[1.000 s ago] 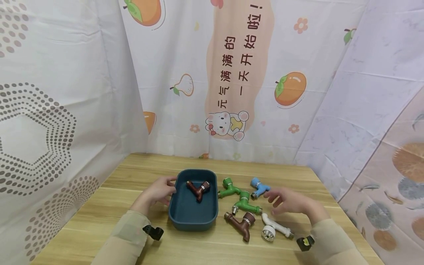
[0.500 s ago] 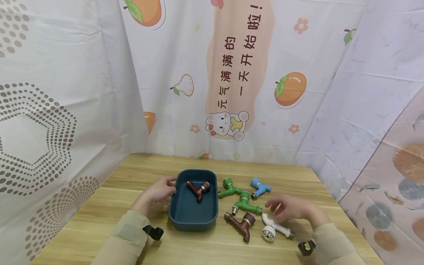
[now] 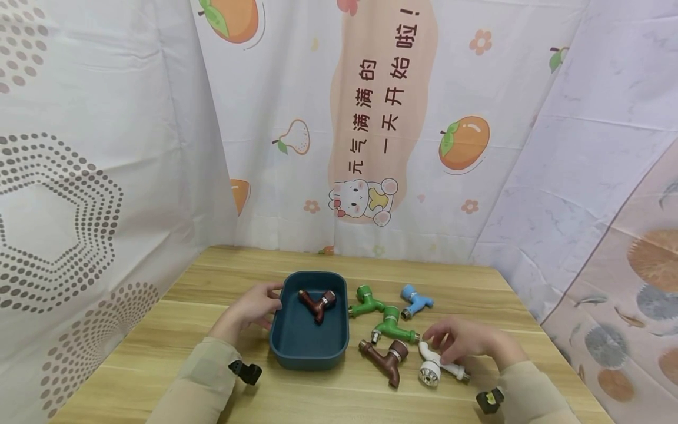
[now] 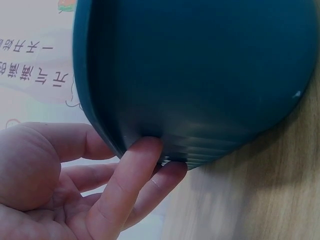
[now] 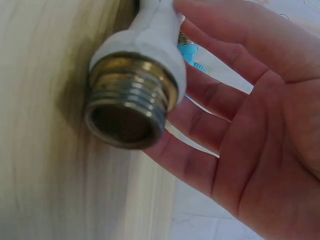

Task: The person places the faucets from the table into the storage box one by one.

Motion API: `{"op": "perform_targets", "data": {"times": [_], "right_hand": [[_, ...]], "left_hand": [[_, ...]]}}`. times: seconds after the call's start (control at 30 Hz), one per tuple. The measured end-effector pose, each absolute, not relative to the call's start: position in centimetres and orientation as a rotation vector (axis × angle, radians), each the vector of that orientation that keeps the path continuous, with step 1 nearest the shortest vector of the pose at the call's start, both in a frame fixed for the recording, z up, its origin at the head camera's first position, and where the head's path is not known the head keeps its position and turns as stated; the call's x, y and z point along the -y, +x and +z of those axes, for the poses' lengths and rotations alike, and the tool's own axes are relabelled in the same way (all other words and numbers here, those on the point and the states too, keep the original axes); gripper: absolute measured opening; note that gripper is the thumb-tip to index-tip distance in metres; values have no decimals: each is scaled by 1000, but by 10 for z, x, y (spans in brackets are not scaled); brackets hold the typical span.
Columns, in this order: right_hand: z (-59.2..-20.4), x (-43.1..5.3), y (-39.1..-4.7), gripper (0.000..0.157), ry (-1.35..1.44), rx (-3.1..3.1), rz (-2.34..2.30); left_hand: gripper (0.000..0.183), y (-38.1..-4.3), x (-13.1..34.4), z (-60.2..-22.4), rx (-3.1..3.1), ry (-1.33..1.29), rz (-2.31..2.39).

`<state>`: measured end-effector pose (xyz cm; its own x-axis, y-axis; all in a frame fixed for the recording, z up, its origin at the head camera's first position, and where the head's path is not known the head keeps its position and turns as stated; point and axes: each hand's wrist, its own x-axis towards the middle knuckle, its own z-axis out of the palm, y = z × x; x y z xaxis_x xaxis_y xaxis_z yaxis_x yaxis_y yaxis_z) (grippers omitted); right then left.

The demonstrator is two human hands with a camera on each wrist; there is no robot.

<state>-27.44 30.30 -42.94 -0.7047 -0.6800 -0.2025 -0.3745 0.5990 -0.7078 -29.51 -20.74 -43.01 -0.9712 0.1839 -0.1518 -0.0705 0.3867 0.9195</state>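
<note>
My left hand [image 3: 256,305] touches the left side of a dark blue plastic basin [image 3: 309,357], its fingers [image 4: 127,180] loosely bent against the outer wall. A dark red-brown tap [image 3: 318,306] lies in the basin. On the right, my right hand [image 3: 463,340] holds a white tap [image 3: 430,372] that lies on the table. The thumb is on the tap's near side and the fingers reach round its far side. The tap's threaded metal end [image 5: 127,107] points at the right wrist camera. Part of its body is hidden by the hand.
Between basin and right hand lie a green tap [image 3: 368,301], a second green tap [image 3: 392,327] and a brown tap [image 3: 385,360]. Farther back is a light blue tap [image 3: 416,300]. A printed curtain [image 3: 296,194] hangs behind the wooden table [image 3: 328,400].
My right hand has moved nearer and down onto the white tap, and its thumb and fingers have closed round it. The left hand and the basin have stayed in place.
</note>
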Motion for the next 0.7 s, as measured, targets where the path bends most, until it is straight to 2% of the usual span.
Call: {"op": "perform_targets", "data": {"times": [0.7], "right_hand": [[-434,-303,-275,54,-712,-2372,-933]], "left_hand": [[64,-296,207,-432,-2417,92,1620]]}}
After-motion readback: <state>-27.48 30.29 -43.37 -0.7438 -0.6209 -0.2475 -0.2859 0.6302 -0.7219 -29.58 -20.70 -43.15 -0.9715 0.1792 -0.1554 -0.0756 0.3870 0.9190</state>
